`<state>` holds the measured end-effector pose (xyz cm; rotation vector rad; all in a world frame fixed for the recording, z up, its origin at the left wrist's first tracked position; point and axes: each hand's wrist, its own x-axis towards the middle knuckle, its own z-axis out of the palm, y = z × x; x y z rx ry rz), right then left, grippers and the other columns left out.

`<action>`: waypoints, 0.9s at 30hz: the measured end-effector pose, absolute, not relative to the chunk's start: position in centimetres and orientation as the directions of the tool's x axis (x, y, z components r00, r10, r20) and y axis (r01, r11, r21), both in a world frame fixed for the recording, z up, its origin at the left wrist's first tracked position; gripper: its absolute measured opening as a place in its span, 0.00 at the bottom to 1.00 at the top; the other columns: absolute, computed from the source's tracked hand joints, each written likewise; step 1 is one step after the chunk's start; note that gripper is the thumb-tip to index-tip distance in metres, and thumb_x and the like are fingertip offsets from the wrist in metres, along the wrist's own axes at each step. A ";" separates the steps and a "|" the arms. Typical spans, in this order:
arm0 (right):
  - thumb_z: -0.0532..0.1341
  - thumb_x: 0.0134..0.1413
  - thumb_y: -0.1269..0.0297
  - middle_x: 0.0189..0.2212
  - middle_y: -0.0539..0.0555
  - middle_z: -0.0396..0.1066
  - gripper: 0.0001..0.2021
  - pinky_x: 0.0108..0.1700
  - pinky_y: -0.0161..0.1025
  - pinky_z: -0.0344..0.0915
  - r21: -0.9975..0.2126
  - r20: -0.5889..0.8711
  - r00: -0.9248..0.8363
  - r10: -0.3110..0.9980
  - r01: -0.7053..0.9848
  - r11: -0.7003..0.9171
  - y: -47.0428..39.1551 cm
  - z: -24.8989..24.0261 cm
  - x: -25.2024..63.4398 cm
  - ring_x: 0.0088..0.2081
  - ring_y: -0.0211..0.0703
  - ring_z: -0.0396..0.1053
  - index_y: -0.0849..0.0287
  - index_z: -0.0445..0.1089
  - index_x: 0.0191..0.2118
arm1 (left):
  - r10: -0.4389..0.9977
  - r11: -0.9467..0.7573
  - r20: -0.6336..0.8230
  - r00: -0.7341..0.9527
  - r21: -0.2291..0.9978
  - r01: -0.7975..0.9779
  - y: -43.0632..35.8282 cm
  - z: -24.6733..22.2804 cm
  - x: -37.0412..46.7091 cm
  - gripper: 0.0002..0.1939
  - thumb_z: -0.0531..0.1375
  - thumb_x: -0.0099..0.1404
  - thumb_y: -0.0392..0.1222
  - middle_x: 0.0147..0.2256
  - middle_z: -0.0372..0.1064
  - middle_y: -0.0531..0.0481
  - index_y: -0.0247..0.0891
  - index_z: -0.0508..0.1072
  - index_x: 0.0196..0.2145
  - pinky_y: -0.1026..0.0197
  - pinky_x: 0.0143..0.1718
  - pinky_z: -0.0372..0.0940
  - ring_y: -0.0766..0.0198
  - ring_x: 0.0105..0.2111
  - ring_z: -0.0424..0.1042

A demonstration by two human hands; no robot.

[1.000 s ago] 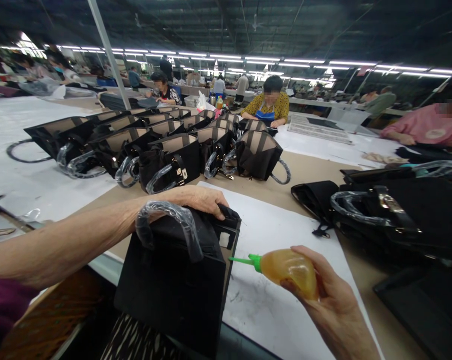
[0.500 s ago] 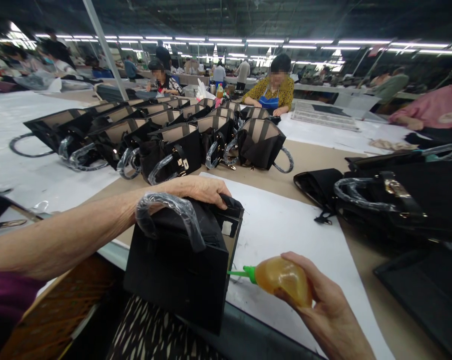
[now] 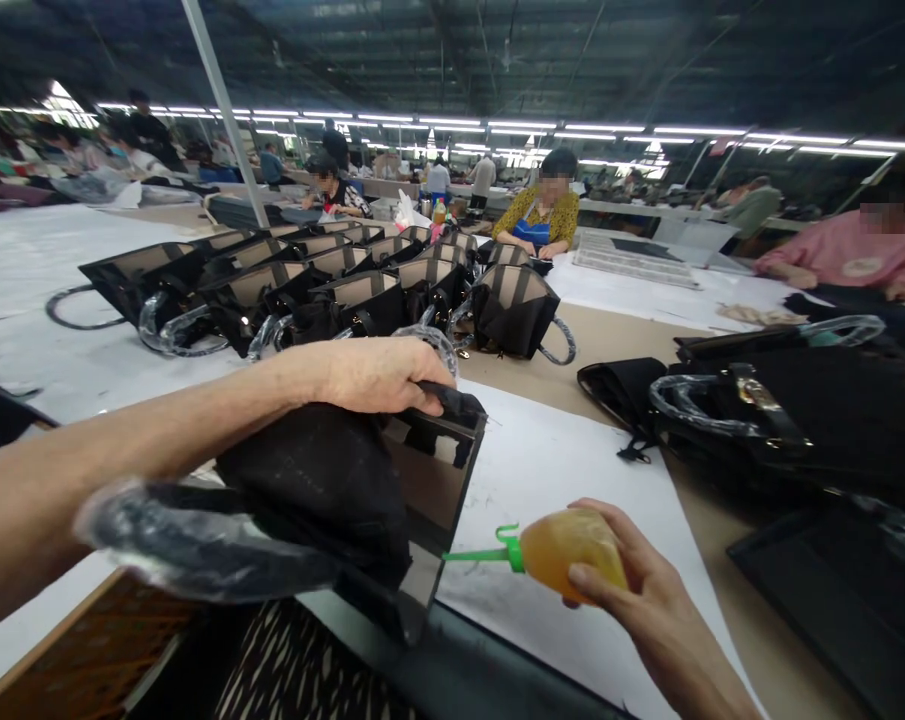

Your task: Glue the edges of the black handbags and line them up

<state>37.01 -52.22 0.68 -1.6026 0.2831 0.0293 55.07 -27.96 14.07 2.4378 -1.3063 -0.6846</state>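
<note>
My left hand (image 3: pixel 399 376) is closed on the top edge of a black handbag (image 3: pixel 324 480), which lies tilted at the table's near edge. Its beige-lined opening faces right, and a plastic-wrapped handle (image 3: pixel 204 545) hangs out toward me, blurred. In my right hand (image 3: pixel 632 570) is a squeeze bottle (image 3: pixel 572 550) of amber liquid with a green nozzle. The nozzle tip points left, at the lower right edge of the bag's opening; whether it touches cannot be made out.
Several black handbags (image 3: pixel 347 290) with wrapped handles stand in rows beyond my left hand. More black bags (image 3: pixel 782 410) lie at the right. White paper (image 3: pixel 527 470) covers part of the table. A person in a yellow patterned top (image 3: pixel 542 210) works across the table; another in pink (image 3: pixel 857 245) sits right.
The handbag has tipped open, so its beige inside shows more and its handle has swung down to the left. The bottle stays near the bag's edge, turned slightly in my right hand.
</note>
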 end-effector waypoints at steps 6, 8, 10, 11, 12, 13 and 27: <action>0.65 0.44 0.54 0.39 0.57 0.70 0.25 0.34 0.43 0.68 -0.974 -0.207 0.962 -0.179 -0.186 0.129 -52.5 0.8 38.9 0.37 0.51 0.68 0.55 0.58 0.47 | -0.813 -0.581 -0.010 0.582 0.056 -0.812 -26.9 17.3 53.5 0.10 0.51 0.61 0.32 0.28 0.68 0.52 0.37 0.73 0.34 0.66 0.34 0.58 0.66 0.31 0.67; 0.65 0.45 0.54 0.40 0.56 0.69 0.25 0.36 0.45 0.68 -0.977 -0.185 0.967 -0.177 -0.161 0.140 -52.2 0.4 39.9 0.39 0.52 0.68 0.55 0.58 0.47 | -0.810 -0.587 0.031 0.586 -0.057 -0.808 -26.6 15.8 53.1 0.11 0.51 0.61 0.31 0.31 0.68 0.50 0.37 0.72 0.34 0.64 0.35 0.60 0.64 0.33 0.68; 0.64 0.46 0.53 0.39 0.55 0.68 0.23 0.37 0.45 0.68 -0.988 -0.141 0.972 -0.187 -0.124 0.096 -51.7 -0.1 40.8 0.40 0.52 0.67 0.54 0.58 0.47 | -0.796 -0.604 0.043 0.604 -0.113 -0.789 -26.3 13.5 52.7 0.12 0.50 0.61 0.30 0.33 0.68 0.49 0.37 0.71 0.35 0.63 0.35 0.62 0.63 0.34 0.68; 0.64 0.47 0.53 0.39 0.55 0.67 0.23 0.36 0.45 0.69 -0.993 -0.114 0.975 -0.191 -0.105 0.060 -51.5 -0.3 41.2 0.40 0.51 0.67 0.54 0.58 0.46 | -0.785 -0.619 0.049 0.618 -0.118 -0.777 -26.0 12.3 52.6 0.12 0.50 0.61 0.30 0.34 0.68 0.48 0.38 0.71 0.36 0.63 0.35 0.62 0.62 0.35 0.69; 0.64 0.47 0.53 0.39 0.54 0.67 0.23 0.36 0.45 0.69 -0.996 -0.087 0.977 -0.192 -0.084 0.022 -51.2 -0.5 41.7 0.40 0.51 0.67 0.55 0.58 0.46 | -0.774 -0.633 0.058 0.630 -0.109 -0.767 -25.7 11.1 52.4 0.12 0.49 0.62 0.30 0.34 0.68 0.48 0.38 0.70 0.37 0.62 0.35 0.63 0.62 0.36 0.69; 0.64 0.47 0.52 0.39 0.54 0.66 0.23 0.36 0.45 0.69 -0.998 -0.065 0.980 -0.188 -0.068 -0.011 -51.0 -0.8 42.1 0.39 0.51 0.66 0.55 0.58 0.46 | -0.762 -0.647 0.073 0.643 -0.092 -0.757 -25.4 10.0 52.2 0.12 0.49 0.62 0.30 0.35 0.68 0.47 0.38 0.70 0.38 0.62 0.37 0.64 0.62 0.37 0.69; 0.65 0.44 0.52 0.36 0.50 0.67 0.25 0.41 0.43 0.61 -0.931 0.101 0.968 -0.231 0.010 -0.365 -49.4 -4.1 46.4 0.35 0.47 0.65 0.55 0.61 0.48 | -0.710 -0.685 0.172 0.683 0.056 -0.726 -24.3 6.9 50.9 0.08 0.55 0.62 0.34 0.37 0.69 0.45 0.36 0.70 0.39 0.54 0.44 0.64 0.57 0.43 0.67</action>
